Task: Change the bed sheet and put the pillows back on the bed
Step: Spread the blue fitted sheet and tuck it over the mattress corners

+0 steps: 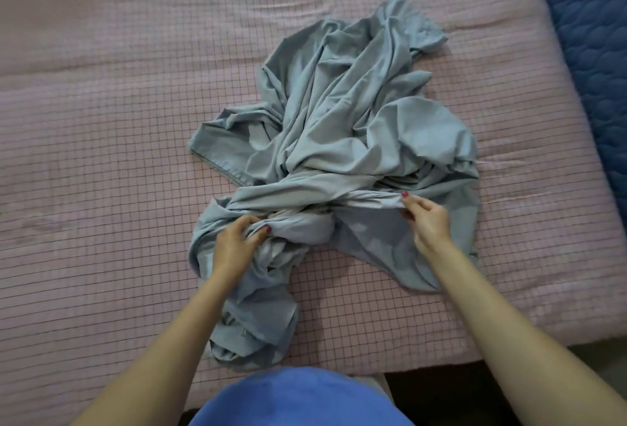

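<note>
A crumpled light blue-grey bed sheet lies bunched in a heap on the pink checked quilted mattress cover. My left hand grips a wad of the sheet at the heap's near left side. My right hand pinches a twisted band of the same sheet at the near right, pulling it taut between the hands. A tail of the sheet trails toward the bed's near edge. No pillows are in view.
A dark blue quilted cover lies along the bed's right side. The bed's near edge runs across the bottom, with dark floor beyond it on the right. My blue top shows at bottom centre.
</note>
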